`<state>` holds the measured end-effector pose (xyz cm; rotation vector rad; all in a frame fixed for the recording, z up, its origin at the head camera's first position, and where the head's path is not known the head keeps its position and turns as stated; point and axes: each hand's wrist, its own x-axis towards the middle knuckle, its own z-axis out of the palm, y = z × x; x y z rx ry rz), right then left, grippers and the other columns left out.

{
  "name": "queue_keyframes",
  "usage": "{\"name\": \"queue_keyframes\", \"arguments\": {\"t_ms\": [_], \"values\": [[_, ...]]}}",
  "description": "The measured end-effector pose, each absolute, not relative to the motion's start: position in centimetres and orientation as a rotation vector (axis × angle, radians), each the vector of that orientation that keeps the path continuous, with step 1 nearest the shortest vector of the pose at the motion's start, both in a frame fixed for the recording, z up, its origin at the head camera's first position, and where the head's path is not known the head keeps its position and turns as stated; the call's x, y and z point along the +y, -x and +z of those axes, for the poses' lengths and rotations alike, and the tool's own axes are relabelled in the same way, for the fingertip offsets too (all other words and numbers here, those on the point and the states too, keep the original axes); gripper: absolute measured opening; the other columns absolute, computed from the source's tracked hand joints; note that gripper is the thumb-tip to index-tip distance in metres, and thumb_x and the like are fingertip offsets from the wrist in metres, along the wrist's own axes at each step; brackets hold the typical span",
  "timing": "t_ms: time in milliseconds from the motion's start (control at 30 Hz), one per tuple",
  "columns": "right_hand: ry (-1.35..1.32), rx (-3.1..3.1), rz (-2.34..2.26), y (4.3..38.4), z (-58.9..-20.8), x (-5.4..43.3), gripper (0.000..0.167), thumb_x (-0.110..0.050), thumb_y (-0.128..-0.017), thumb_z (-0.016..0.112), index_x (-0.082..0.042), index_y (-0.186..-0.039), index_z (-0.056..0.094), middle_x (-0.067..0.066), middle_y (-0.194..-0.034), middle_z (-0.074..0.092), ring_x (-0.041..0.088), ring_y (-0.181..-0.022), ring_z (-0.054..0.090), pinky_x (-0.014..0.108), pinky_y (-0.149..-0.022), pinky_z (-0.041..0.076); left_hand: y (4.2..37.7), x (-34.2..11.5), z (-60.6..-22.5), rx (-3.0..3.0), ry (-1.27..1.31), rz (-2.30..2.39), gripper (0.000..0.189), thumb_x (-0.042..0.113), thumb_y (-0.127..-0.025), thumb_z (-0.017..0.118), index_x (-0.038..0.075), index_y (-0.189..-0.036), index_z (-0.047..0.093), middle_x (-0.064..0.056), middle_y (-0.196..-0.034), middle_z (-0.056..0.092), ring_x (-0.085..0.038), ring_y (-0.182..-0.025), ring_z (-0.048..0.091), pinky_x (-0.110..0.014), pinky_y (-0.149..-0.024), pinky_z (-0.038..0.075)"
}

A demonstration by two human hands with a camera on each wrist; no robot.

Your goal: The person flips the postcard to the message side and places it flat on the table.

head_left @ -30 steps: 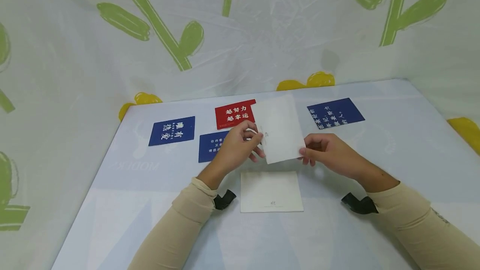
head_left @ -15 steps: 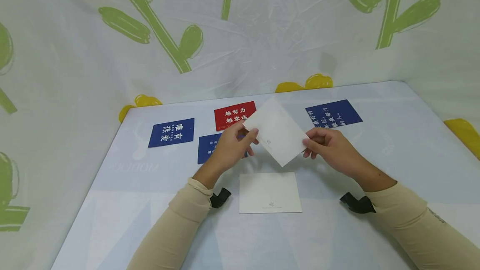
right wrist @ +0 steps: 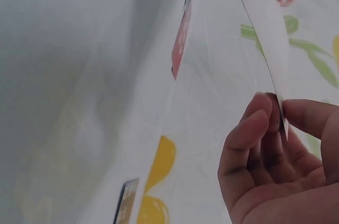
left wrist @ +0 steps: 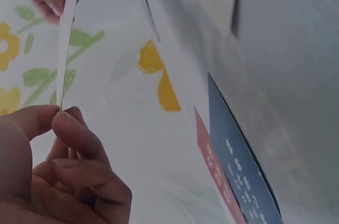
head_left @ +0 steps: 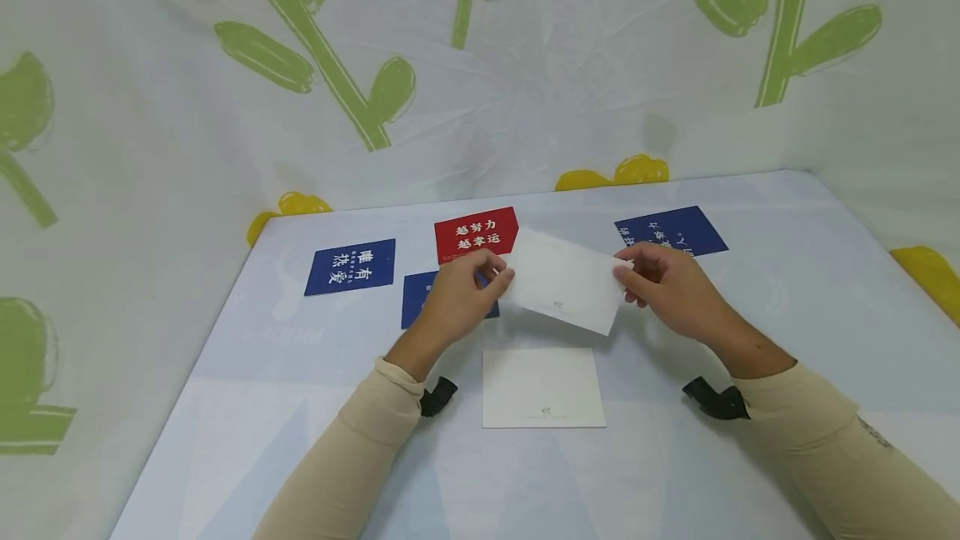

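Observation:
A white card (head_left: 564, 280) with a small grey mark near its lower edge hangs above the table, slightly tilted. My left hand (head_left: 463, 290) pinches its left edge between thumb and fingers; in the left wrist view the left hand (left wrist: 74, 166) grips the card (left wrist: 66, 44) at its edge. On the other side, my right hand (head_left: 671, 290) pinches the upper right corner, and the right wrist view has the thumb and fingers of the right hand (right wrist: 275, 160) on the card (right wrist: 267, 33). Below it lies another white card (head_left: 542, 386), flat on the table.
Behind my left hand lie a red card (head_left: 476, 233) and a partly hidden blue card (head_left: 416, 298). Another blue card (head_left: 349, 267) is farther left, and one more blue card (head_left: 671, 232) lies back right. A patterned curtain (head_left: 540, 90) stands behind the table (head_left: 247, 390).
The held white card has turned from upright, through a diamond angle, to nearly level lengthwise. My hands keep hold of it, with the right hand's grip now at the upper right corner.

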<state>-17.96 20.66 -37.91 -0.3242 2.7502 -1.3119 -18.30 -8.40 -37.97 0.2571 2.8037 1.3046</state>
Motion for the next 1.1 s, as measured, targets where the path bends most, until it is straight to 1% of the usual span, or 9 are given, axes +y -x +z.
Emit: {"name": "queue_keyframes", "arguments": {"t_ms": [133,300,467,700,900,1100], "values": [[0.306,2.792,-1.309,18.2,-38.0,20.1,0.026,-0.018,-0.099,0.063,-0.01,-0.123,0.062,0.011,-0.083,0.062,0.025,-0.071,0.064,0.025,-0.058,0.052,17.8,-8.9,-38.2,2.817,-0.254,1.169,0.018,0.034,-0.095,0.068,0.018,-0.103,0.069,0.002,-0.085,0.065,-0.016,-0.079,0.06,-0.026,-0.06,0.053],[0.304,2.761,-1.332,18.5,-38.5,19.6,0.028,-0.013,-0.098,0.062,-0.011,-0.127,0.06,0.013,-0.092,0.061,0.026,-0.071,0.065,0.025,-0.061,0.054,17.5,-9.2,-38.7,2.811,-0.25,1.056,0.016,0.035,-0.094,0.069,0.019,-0.1,0.07,0.004,-0.085,0.066,-0.014,-0.077,0.06,-0.025,-0.059,0.051],[0.315,2.757,-1.309,18.8,-38.8,19.4,0.035,-0.007,-0.096,0.062,-0.01,-0.131,0.058,0.015,-0.099,0.06,0.023,-0.075,0.063,0.023,-0.062,0.054,17.8,-9.1,-39.3,2.82,-0.251,1.007,0.015,0.034,-0.094,0.07,0.02,-0.098,0.07,0.005,-0.084,0.066,-0.014,-0.076,0.059,-0.025,-0.059,0.049],[0.31,2.74,-1.224,19.0,-39.0,19.4,0.045,-0.006,-0.094,0.065,-0.011,-0.137,0.053,0.015,-0.103,0.06,0.022,-0.083,0.061,0.024,-0.063,0.053,18.2,-8.8,-39.6,2.835,-0.244,0.899,0.014,0.035,-0.093,0.071,0.021,-0.094,0.069,0.005,-0.079,0.063,-0.013,-0.073,0.057,-0.025,-0.061,0.046],[0.328,2.736,-1.172,19.2,-39.4,19.4,0.045,-0.006,-0.092,0.068,-0.012,-0.135,0.054,0.015,-0.103,0.061,0.023,-0.087,0.061,0.026,-0.065,0.052,18.2,-8.9,-39.7,2.815,-0.245,0.821,0.015,0.035,-0.091,0.073,0.022,-0.086,0.067,0.004,-0.076,0.061,-0.013,-0.074,0.057,-0.026,-0.064,0.046],[0.355,2.748,-1.081,19.2,-40.0,19.5,0.045,-0.006,-0.091,0.069,-0.012,-0.134,0.056,0.014,-0.104,0.062,0.023,-0.088,0.061,0.027,-0.065,0.052,18.5,-8.9,-40.0,2.753,-0.255,0.788,0.016,0.034,-0.088,0.076,0.022,-0.085,0.067,0.004,-0.078,0.062,-0.014,-0.075,0.058,-0.028,-0.065,0.046]]}}
